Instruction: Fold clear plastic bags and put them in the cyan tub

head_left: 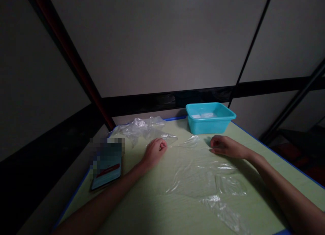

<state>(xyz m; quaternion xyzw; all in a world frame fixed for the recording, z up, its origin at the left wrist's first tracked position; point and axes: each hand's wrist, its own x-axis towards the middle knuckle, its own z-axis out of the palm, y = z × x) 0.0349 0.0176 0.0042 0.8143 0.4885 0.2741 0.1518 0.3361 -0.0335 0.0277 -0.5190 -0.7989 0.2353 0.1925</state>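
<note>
A clear plastic bag (195,177) lies spread over the table in front of me, creased toward its near right part. My left hand (155,151) is closed at the bag's far left corner, fingers curled in a pinch on its edge. At the far right corner, my right hand (227,147) has its thumb and fingers pressed together on the film. The bag's far edge runs fairly straight between both hands. Behind my left hand sits a crumpled heap of clear plastic (142,126).
A turquoise plastic basin (209,126) with something whitish inside stands at the back right. To the left, a phone or tablet (108,169) with a lit screen lies near the edge. The pale green table (142,204) has blue edging and meets a panelled wall (162,42).
</note>
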